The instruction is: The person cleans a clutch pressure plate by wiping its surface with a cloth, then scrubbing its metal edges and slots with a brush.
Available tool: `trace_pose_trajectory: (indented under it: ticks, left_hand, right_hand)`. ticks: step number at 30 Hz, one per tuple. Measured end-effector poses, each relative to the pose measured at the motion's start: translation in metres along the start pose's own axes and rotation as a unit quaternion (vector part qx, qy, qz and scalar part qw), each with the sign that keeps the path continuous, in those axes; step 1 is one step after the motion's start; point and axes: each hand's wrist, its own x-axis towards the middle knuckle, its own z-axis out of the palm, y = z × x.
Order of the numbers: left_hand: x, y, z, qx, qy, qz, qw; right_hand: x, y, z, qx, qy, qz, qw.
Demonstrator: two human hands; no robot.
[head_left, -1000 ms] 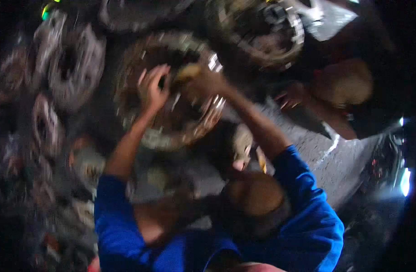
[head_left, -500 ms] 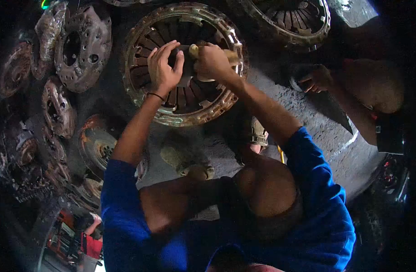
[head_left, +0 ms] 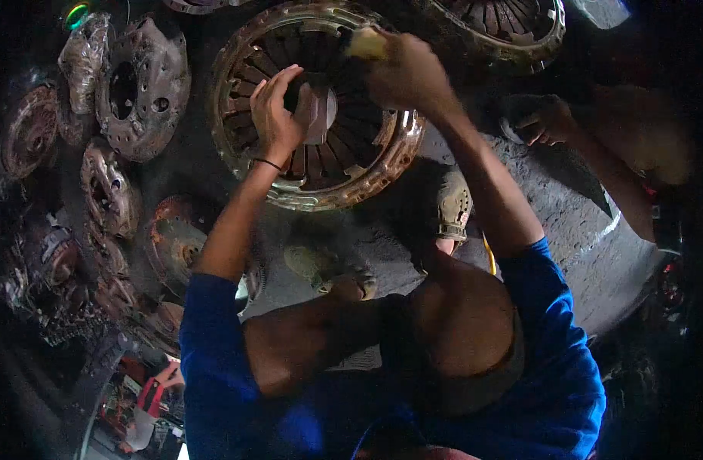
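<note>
A round clutch pressure plate (head_left: 401,146) lies on the ground, its radial spring fingers facing up. Over its middle is my left hand (head_left: 277,119), fingers raised and apart, with a dark band on the wrist. Close against its thumb side stands a grey metal block (head_left: 315,119); I cannot tell whether they touch. My right hand (head_left: 413,73) is closed in a fist above the plate's upper right rim. It grips a yellowish, wooden-looking tool (head_left: 367,44), whose blurred end sticks out leftward. The rest of that tool is hidden by the fist.
A second pressure plate (head_left: 512,38) lies at upper right. Worn metal discs (head_left: 143,92) and a rusty round part (head_left: 175,241) crowd the left side. Another person's hand (head_left: 547,123) is at right. My sandalled foot (head_left: 453,203) is below the plate. Someone in red (head_left: 148,395) is at lower left.
My right hand has lifted up and to the right with the yellowish tool, away from the plate's middle. My left hand has stayed nearly in place. The view has shifted slightly.
</note>
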Motion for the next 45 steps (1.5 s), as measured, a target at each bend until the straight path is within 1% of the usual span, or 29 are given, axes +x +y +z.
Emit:
trace_pose_trajectory:
  ticks: [2, 3, 4, 6, 7, 10, 11, 12, 13, 14, 15, 17, 19, 21, 22, 23, 24, 25, 26, 28, 29, 30, 32, 35, 36, 38, 41, 44, 45]
  left_hand:
    - [0.0, 0.0, 0.0, -0.01, -0.008, -0.008, 1.0]
    - [0.001, 0.001, -0.001, -0.014, -0.016, -0.014, 1.0]
    - [0.001, 0.002, -0.002, -0.017, -0.023, -0.019, 0.999]
    - [0.003, 0.002, -0.005, -0.032, -0.039, -0.012, 0.999]
    - [0.003, 0.001, -0.007, -0.039, -0.047, -0.009, 0.998]
    - [0.015, -0.006, -0.013, -0.039, -0.07, 0.097, 0.992]
    - [0.019, -0.011, -0.015, -0.035, -0.101, 0.124, 0.986]
    - [0.02, -0.015, -0.015, -0.043, -0.103, 0.144, 0.983]
    - [0.023, -0.014, -0.018, -0.05, -0.103, 0.16, 0.98]
    - [0.023, -0.013, -0.021, -0.056, -0.107, 0.175, 0.977]
    - [0.024, -0.015, -0.024, -0.055, -0.138, 0.165, 0.975]
    - [0.025, -0.012, -0.026, -0.039, -0.124, 0.179, 0.975]
    - [0.029, -0.005, -0.029, -0.012, -0.098, 0.185, 0.978]
    - [0.029, 0.008, -0.03, 0.023, -0.062, 0.177, 0.982]
    - [0.028, 0.011, -0.022, 0.011, -0.054, 0.152, 0.987]
    - [0.022, 0.011, -0.014, -0.001, -0.046, 0.124, 0.991]
    - [0.017, 0.01, -0.009, -0.01, -0.038, 0.096, 0.995]
    - [0.016, 0.012, -0.009, 0.063, -0.068, 0.103, 0.99]
    - [0.017, 0.012, -0.009, 0.076, -0.076, 0.114, 0.988]
    - [0.018, 0.011, -0.009, 0.104, -0.092, 0.13, 0.982]
    - [0.018, 0.011, -0.008, 0.095, -0.085, 0.148, 0.981]
    - [0.017, 0.012, -0.01, 0.088, -0.093, 0.141, 0.982]
    - [0.021, 0.015, -0.011, 0.072, -0.101, 0.13, 0.984]
    - [0.018, 0.009, -0.004, 0.033, -0.07, 0.129, 0.989]
    - [0.018, 0.008, -0.003, 0.017, -0.062, 0.126, 0.99]
    - [0.019, 0.009, -0.005, 0.014, -0.07, 0.128, 0.989]
    - [0.022, 0.008, -0.008, 0.01, -0.08, 0.127, 0.989]
    - [0.027, 0.01, -0.006, 0.006, -0.086, 0.125, 0.988]
    - [0.027, 0.01, -0.007, 0.005, -0.086, 0.127, 0.988]
  right_hand:
    - [-0.002, -0.008, 0.031, 0.032, -0.017, -0.039, 0.999]
    - [0.009, 0.004, 0.072, 0.064, -0.008, -0.086, 0.994]
    - [0.007, -0.009, 0.08, 0.012, -0.173, 0.048, 0.984]
    - [-0.001, -0.002, 0.097, 0.067, -0.144, -0.017, 0.987]
    - [-0.008, -0.005, 0.091, 0.035, -0.186, -0.013, 0.982]
    - [-0.035, -0.015, 0.048, -0.042, -0.289, -0.001, 0.957]
    - [-0.042, -0.013, 0.036, -0.052, -0.316, 0.001, 0.947]
    - [-0.047, -0.012, 0.024, -0.063, -0.348, 0.003, 0.936]
    - [-0.048, -0.012, 0.01, -0.018, -0.328, 0.038, 0.944]
    - [-0.046, -0.008, 0.006, 0.026, -0.296, 0.02, 0.955]
    - [-0.036, -0.001, 0.005, 0.072, -0.258, 0.003, 0.964]
    - [-0.014, 0.005, 0.003, 0.103, -0.15, -0.031, 0.983]
    - [0.004, 0.001, 0.001, 0.068, -0.015, -0.06, 0.996]
    - [0.019, -0.02, 0.005, 0.003, -0.086, -0.013, 0.996]
    - [0.023, -0.029, 0.01, -0.028, -0.124, 0.014, 0.992]
    - [0.024, -0.021, 0.036, 0.0, -0.108, -0.03, 0.994]
    - [0.022, -0.006, 0.078, 0.028, -0.092, -0.075, 0.992]
    - [0.018, -0.011, 0.086, 0.055, -0.076, -0.122, 0.988]
    - [0.014, -0.006, 0.087, 0.07, -0.088, -0.122, 0.986]
    - [-0.007, 0.006, 0.078, 0.102, -0.118, -0.123, 0.98]
    - [-0.016, 0.014, 0.072, 0.049, -0.162, -0.148, 0.975]
    - [-0.027, 0.019, 0.068, 0.036, -0.225, -0.115, 0.967]
    - [-0.042, 0.001, 0.028, 0.004, -0.334, -0.054, 0.941]
    - [-0.038, -0.026, -0.017, -0.05, -0.457, 0.03, 0.888]
    - [-0.037, -0.02, -0.02, -0.006, -0.39, 0.04, 0.92]
    - [-0.026, -0.003, -0.024, 0.075, -0.247, 0.054, 0.965]
    - [0.011, 0.008, -0.004, 0.128, -0.143, 0.022, 0.981]
    - [0.023, -0.003, 0.045, 0.079, -0.23, 0.001, 0.97]
    - [0.009, 0.0, 0.074, 0.066, -0.136, -0.047, 0.987]
